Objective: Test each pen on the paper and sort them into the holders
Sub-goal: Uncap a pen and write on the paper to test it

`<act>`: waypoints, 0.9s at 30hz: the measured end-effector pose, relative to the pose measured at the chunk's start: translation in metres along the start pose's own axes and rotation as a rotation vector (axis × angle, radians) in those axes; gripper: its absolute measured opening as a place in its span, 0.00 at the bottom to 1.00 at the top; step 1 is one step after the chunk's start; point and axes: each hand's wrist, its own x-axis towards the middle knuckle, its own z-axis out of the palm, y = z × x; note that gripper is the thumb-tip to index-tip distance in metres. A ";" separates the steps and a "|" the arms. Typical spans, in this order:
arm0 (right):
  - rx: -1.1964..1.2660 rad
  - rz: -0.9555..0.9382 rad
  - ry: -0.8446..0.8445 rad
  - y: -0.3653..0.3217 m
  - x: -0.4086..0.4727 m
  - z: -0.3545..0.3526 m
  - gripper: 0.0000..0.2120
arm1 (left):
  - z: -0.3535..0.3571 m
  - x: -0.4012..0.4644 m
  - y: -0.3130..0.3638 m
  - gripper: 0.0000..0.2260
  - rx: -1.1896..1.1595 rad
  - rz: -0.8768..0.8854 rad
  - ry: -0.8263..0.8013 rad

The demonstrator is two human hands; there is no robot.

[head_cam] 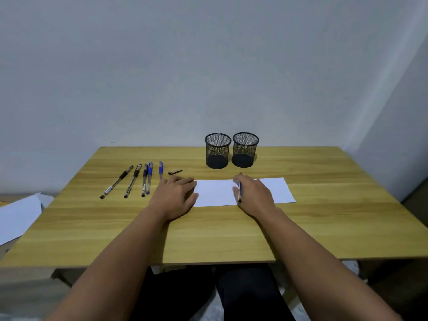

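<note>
A white sheet of paper (275, 189) lies on the wooden table (208, 232). My right hand (253, 195) grips a pen (240, 194) over the paper, its dark end pointing toward me. My left hand (177, 196) rests flat on the paper's left edge, fingers straight. Several capped pens (133, 180), black and blue, lie in a row to the left; a blue one (160, 169) is partly hidden by my left hand. A loose black cap (175, 172) lies beside them. Two black mesh holders (217, 150) (245, 149) stand behind the paper, both look empty.
The table's back edge meets a plain grey wall. White sheets (18, 214) lie on something lower off the table's left side. My legs show under the front edge.
</note>
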 end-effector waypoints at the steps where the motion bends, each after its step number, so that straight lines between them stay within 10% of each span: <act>1: -0.017 -0.002 0.041 -0.002 0.002 -0.002 0.12 | 0.001 0.000 0.000 0.27 -0.016 -0.009 0.010; 6: 0.279 -0.047 0.260 -0.028 0.024 0.002 0.17 | 0.008 0.001 -0.003 0.27 -0.089 0.007 0.050; 22: 1.051 0.339 0.102 -0.070 0.066 0.056 0.08 | 0.014 0.004 -0.016 0.27 -0.148 0.032 0.079; 27: 1.084 0.306 0.075 -0.069 0.067 0.063 0.19 | 0.016 0.001 -0.015 0.28 -0.156 0.043 0.139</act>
